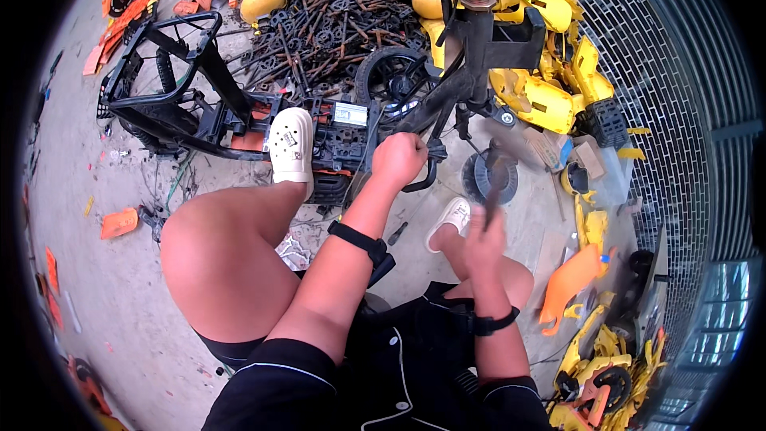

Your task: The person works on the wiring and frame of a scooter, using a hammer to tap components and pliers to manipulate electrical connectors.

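A black scooter frame lies across the floor ahead of me, its thick steering tube rising at the right. My left hand is closed in a fist against the frame near the base of that tube; what its fingers grip is hidden. In my right hand is a hammer, held by its handle, its head raised and smeared by motion. One foot in a white clog presses on the frame's middle, beside a labelled box. The other clog rests on the floor.
Behind the frame is a heap of rusty metal parts. Yellow plastic panels pile up at the right, near a brick wall. A round wheel-like part and an orange panel lie on the floor.
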A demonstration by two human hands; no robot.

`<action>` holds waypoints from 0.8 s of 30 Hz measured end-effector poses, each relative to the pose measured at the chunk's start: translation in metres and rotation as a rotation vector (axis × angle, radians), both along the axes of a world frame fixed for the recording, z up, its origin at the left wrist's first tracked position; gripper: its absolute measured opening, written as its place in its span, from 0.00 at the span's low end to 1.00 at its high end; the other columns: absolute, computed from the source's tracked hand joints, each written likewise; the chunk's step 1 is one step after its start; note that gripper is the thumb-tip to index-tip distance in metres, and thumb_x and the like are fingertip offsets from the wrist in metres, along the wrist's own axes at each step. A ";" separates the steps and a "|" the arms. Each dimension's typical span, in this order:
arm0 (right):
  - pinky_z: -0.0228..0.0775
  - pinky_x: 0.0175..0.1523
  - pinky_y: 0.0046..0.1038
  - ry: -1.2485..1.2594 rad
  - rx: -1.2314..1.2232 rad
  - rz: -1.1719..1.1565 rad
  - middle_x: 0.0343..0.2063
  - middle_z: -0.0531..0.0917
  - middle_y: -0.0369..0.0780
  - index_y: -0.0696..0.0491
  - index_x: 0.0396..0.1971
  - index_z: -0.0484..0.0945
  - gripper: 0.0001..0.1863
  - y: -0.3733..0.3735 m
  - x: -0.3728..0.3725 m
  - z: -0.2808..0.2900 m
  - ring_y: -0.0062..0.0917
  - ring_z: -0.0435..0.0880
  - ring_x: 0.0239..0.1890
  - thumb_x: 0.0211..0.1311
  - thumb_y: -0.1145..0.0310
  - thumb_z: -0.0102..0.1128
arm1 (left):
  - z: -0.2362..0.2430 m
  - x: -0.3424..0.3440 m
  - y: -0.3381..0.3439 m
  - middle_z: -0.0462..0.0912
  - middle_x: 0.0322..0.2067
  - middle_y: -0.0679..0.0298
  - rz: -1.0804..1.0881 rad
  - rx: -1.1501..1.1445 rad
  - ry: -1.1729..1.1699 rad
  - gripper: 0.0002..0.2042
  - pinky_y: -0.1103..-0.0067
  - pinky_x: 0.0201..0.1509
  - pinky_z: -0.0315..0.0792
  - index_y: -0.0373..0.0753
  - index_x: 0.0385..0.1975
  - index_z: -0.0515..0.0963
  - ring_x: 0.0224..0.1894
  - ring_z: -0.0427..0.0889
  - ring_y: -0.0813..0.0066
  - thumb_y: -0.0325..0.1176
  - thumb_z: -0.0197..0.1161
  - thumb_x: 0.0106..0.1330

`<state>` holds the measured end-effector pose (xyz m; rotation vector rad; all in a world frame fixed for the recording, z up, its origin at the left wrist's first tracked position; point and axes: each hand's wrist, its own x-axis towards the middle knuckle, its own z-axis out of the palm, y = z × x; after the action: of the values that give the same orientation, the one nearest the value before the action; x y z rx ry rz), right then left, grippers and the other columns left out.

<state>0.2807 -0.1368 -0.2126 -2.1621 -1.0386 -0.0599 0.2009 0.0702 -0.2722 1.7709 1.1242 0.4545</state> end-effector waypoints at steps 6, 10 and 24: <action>0.73 0.39 0.50 0.314 -0.404 -0.010 0.27 0.83 0.57 0.61 0.40 0.75 0.25 0.005 0.007 -0.011 0.57 0.84 0.33 0.74 0.49 0.54 | 0.002 0.002 0.001 0.88 0.31 0.52 0.015 0.058 0.005 0.10 0.63 0.46 0.79 0.41 0.34 0.89 0.38 0.87 0.51 0.38 0.67 0.59; 0.74 0.39 0.47 0.276 -0.428 -0.026 0.28 0.84 0.57 0.61 0.39 0.75 0.25 0.006 0.010 -0.021 0.53 0.85 0.33 0.74 0.48 0.55 | -0.008 0.005 0.004 0.87 0.24 0.55 0.033 0.025 -0.053 0.11 0.67 0.41 0.79 0.39 0.33 0.88 0.31 0.88 0.57 0.40 0.68 0.59; 0.68 0.27 0.28 0.204 0.289 0.075 0.20 0.77 0.38 0.57 0.35 0.71 0.19 0.001 -0.002 0.059 0.25 0.76 0.20 0.77 0.55 0.54 | -0.008 0.002 0.005 0.87 0.30 0.53 -0.001 0.008 -0.018 0.10 0.64 0.44 0.79 0.41 0.33 0.88 0.36 0.87 0.53 0.37 0.65 0.56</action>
<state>0.2786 -0.1358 -0.1537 -1.8262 -0.9302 0.0426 0.2025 0.0748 -0.2802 1.7702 1.1104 0.4745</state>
